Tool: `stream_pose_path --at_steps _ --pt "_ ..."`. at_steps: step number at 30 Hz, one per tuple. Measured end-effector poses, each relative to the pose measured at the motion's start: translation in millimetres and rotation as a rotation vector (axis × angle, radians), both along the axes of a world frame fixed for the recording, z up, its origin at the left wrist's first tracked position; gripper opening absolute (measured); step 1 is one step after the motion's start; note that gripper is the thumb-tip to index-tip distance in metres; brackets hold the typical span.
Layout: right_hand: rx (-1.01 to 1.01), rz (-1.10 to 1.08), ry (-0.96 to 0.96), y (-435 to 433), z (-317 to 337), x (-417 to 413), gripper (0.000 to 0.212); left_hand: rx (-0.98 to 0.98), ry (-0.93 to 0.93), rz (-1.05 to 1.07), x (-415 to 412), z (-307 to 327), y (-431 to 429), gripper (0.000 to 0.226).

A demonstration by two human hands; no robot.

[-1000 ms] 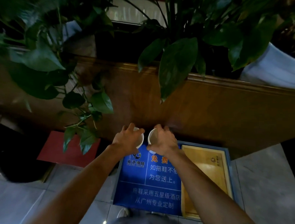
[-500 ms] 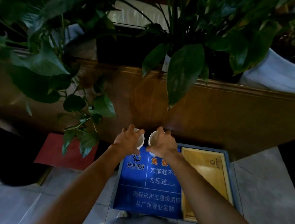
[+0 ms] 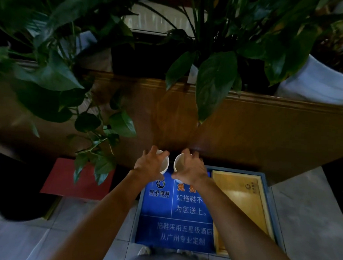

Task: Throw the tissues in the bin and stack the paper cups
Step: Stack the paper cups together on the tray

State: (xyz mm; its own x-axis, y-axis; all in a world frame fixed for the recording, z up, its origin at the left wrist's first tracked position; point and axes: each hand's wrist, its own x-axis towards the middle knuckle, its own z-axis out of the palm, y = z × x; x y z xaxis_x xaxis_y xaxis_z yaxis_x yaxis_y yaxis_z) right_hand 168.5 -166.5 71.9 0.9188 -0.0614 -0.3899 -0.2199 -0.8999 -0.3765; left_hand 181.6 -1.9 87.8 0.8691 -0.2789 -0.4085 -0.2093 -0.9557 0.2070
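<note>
Each hand holds a white paper cup, side by side in front of a wooden counter. My left hand (image 3: 151,164) wraps the left cup (image 3: 164,164) from the left, fingers over its rim. My right hand (image 3: 190,169) grips the right cup (image 3: 178,163), whose open mouth tilts toward me. The two cups are a small gap apart and do not touch. No tissues or bin can be clearly made out.
A wooden counter (image 3: 264,138) runs across, with leafy plants (image 3: 214,80) hanging over it and a white pot (image 3: 314,85) at the right. Below the hands lies a blue printed sign (image 3: 184,215) beside a yellow wooden panel (image 3: 240,203). A red mat (image 3: 66,180) and a dark round object (image 3: 13,185) sit at the left.
Both hands stay on their cups near the counter's lower edge. The view has shifted slightly; the cups keep about the same gap.
</note>
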Motion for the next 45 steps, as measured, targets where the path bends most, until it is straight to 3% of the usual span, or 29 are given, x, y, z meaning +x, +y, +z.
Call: stream_pose_path --at_steps 6,11,23,36,45 --pt "0.012 -0.003 0.007 0 1 -3 0.100 0.000 0.000 0.005 -4 3 -1 0.090" --pt "-0.073 0.097 0.054 -1 14 1 0.120 0.065 -0.035 -0.051 -3 11 -3 0.109" --pt "-0.129 0.167 0.037 1 35 1 0.095 0.020 -0.031 -0.057 -1 19 0 0.088" --pt "-0.161 0.130 0.049 7 36 -1 0.099 0.069 0.003 -0.101 4 20 -2 0.088" --pt "-0.134 0.118 0.058 7 27 -11 0.116 0.089 -0.025 -0.152 0 16 0 0.104"
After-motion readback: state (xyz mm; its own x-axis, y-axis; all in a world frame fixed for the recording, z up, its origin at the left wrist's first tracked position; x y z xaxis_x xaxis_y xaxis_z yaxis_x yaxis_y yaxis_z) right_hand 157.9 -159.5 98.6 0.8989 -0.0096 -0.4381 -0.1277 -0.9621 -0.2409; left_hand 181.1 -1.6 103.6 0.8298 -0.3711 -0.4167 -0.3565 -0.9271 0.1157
